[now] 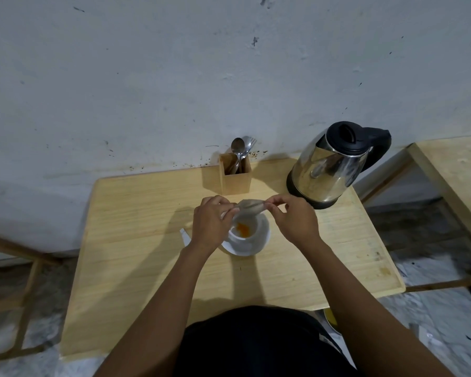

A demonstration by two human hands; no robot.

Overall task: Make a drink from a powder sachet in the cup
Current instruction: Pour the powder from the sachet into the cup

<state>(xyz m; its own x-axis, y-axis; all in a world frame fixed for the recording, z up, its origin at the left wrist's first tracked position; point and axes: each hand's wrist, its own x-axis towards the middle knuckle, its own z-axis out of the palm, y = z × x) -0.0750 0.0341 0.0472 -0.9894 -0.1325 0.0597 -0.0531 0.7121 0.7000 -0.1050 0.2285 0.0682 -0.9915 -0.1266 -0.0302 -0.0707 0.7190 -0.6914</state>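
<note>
We find the cup point(239, 242), white and upright, standing in the middle of a white saucer point(265, 236). At its bottom lies a small heap of orange powder point(242, 228), bright against the white inside. Just above the cup's far rim hangs the sachet point(252, 207), a pale grey-beige packet, crumpled and stretched sideways, its belly sagging towards the cup's mouth. We see it pinched at both ends: the left hand point(208, 227) holds its left end and the right hand point(294, 221) its right end, one on either side of the cup.
</note>
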